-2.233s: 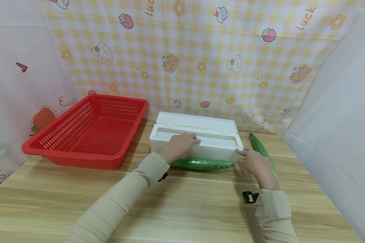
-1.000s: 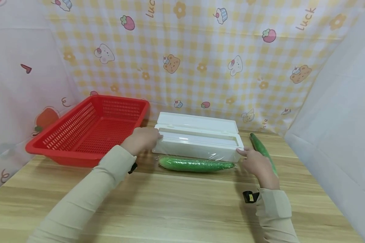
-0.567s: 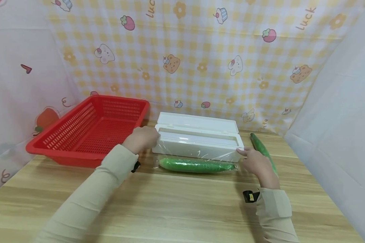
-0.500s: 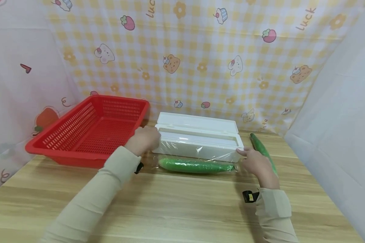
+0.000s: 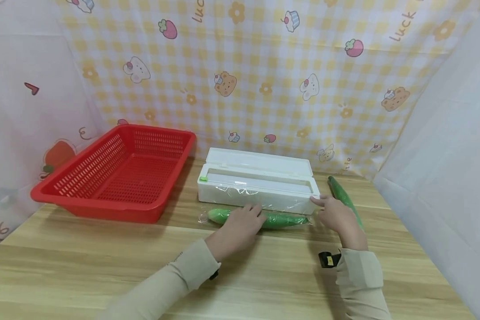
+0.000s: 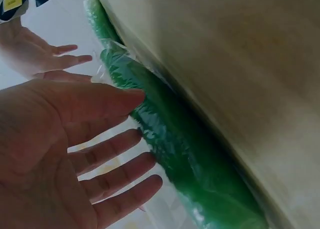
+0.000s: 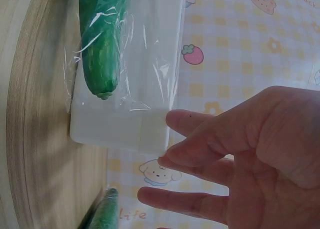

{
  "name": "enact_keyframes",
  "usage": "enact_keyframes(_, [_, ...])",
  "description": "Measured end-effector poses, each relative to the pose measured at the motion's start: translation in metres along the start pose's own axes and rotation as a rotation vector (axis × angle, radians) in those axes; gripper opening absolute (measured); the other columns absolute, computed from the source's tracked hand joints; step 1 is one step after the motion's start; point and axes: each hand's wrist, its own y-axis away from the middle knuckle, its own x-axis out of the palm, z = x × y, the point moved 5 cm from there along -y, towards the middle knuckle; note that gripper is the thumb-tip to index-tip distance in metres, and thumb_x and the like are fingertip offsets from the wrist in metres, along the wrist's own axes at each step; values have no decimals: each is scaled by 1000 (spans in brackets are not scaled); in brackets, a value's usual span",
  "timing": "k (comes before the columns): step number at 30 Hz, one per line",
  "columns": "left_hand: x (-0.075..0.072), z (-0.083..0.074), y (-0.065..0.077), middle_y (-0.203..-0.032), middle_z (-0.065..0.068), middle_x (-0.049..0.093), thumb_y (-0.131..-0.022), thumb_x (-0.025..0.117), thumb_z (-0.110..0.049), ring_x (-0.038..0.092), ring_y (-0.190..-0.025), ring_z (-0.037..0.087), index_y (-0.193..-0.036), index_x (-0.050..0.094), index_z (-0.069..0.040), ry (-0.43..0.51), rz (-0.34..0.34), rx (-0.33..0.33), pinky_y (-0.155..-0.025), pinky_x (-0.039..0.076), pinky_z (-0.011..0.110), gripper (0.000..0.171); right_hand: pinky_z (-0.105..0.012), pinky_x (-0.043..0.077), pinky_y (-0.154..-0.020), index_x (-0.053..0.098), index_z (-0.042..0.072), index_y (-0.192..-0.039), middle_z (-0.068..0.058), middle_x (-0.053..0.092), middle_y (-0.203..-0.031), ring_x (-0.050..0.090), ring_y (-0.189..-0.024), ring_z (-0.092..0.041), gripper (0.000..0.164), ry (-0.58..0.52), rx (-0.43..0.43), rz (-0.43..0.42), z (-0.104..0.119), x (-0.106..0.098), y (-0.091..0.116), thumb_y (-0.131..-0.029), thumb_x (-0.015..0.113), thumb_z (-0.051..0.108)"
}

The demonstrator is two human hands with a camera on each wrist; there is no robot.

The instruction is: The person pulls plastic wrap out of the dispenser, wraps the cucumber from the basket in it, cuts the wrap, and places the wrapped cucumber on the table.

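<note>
A cucumber [image 5: 282,220] under clear cling film lies along the front of a white cling film dispenser [image 5: 256,198], whose lid [image 5: 260,161] stands open at the back. Loose film runs down from the dispenser's front edge over the cucumber. My left hand [image 5: 238,229] lies over the cucumber's middle; in the left wrist view its fingers [image 6: 117,151] are nearly straight, with the thumb by the film. At the dispenser's front right corner, my right hand [image 5: 338,218] holds the edge between thumb and fingers. A green slider [image 5: 203,178] sits at the dispenser's left end.
A red plastic basket [image 5: 104,205] stands at the left on the wooden table [image 5: 288,280]. A second cucumber [image 5: 344,198] lies at the right, partly behind the right hand. A patterned cloth [image 5: 264,80] hangs behind the dispenser.
My left hand first slid left along the dispenser's front edge to its left end. It has since come down and right onto the cucumber, uncovering the green slider. The right hand has stayed in place.
</note>
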Motion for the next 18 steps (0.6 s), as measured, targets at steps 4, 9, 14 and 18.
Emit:
enact_keyframes(4, [5, 3, -4, -101, -1, 54, -83, 61, -5, 53, -85, 16, -110, 59, -15, 26, -72, -19, -67, 48, 26, 28, -27, 32, -47, 45, 13, -136, -21, 33, -146, 30, -47, -13, 57, 2, 0, -3, 0, 0, 0, -81, 40, 2])
enact_keyframes(9, [11, 10, -12, -103, -1, 55, -84, 60, -4, 54, -92, 17, -115, 54, -19, 100, -100, -29, -76, 50, 30, 35, -28, 33, -48, 46, 13, -135, -21, 33, -146, 31, -47, -12, 57, -3, 1, -10, 0, 0, 1, -80, 40, 2])
enact_keyframes(14, [13, 13, -21, -100, -1, 55, -82, 65, -6, 54, -89, 17, -112, 54, -18, 109, -90, -25, -77, 49, 29, 34, -28, 33, -48, 46, 13, -136, -22, 33, -146, 31, -47, -12, 57, -13, -1, -8, -1, -1, 2, -80, 40, 2])
enact_keyframes(18, [15, 15, -25, -98, -1, 55, -82, 64, -4, 54, -86, 17, -110, 55, -18, 98, -85, -16, -74, 49, 27, 33, -28, 34, -47, 46, 13, -136, -22, 33, -146, 30, -46, -11, 57, -11, -16, -8, -1, 0, 2, -80, 40, 3])
